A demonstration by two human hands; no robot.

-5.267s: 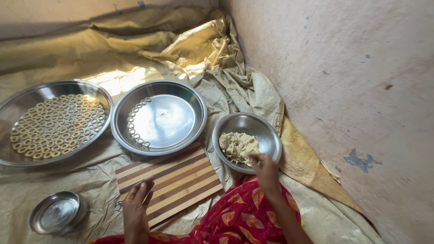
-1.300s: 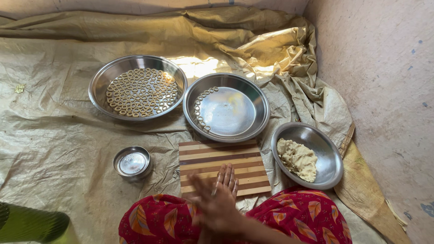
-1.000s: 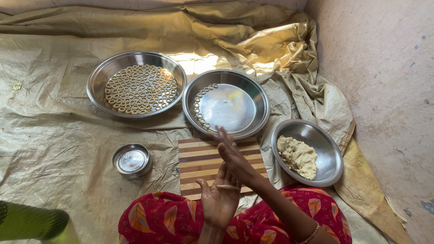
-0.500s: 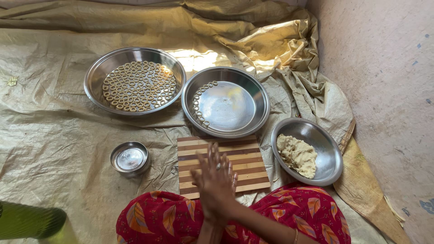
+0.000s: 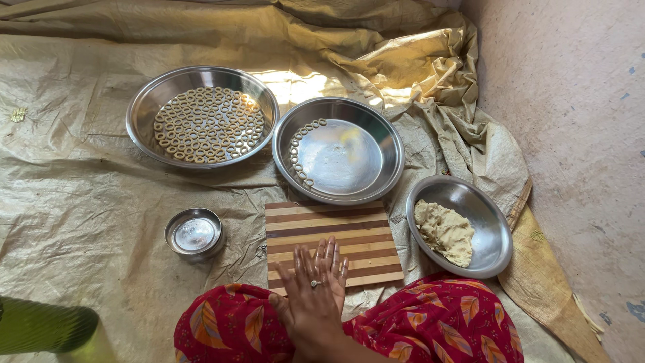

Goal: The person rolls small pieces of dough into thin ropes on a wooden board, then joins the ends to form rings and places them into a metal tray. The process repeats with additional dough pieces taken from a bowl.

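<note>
My right hand (image 5: pixel 317 296), with a ring on one finger, lies flat on top of my left hand (image 5: pixel 287 274), palms pressed together, fingers pointing away from me. Both hover over the near edge of a striped wooden board (image 5: pixel 336 232). What is between the palms is hidden. Right of the board a steel bowl (image 5: pixel 496 228) holds a lump of pale dough (image 5: pixel 443 232). Beyond the board a steel tray (image 5: pixel 349 158) has a curved row of small dough rings (image 5: pixel 296 151) along its left side. A second tray (image 5: pixel 140 114) at the far left is filled with several dough rings (image 5: pixel 208 124).
A small steel bowl (image 5: pixel 193 233) stands left of the board. Everything rests on a crumpled tan sheet (image 5: pixel 80 195) on the floor. A rough wall (image 5: pixel 578 134) rises on the right. My lap in red patterned cloth (image 5: pixel 437 323) is below; a blurred green object (image 5: pixel 47 329) sits bottom left.
My right hand reached into the dough bowl earlier, then came back. Since then the two hands have slid back and forth against each other over the board and now lie stacked flat.
</note>
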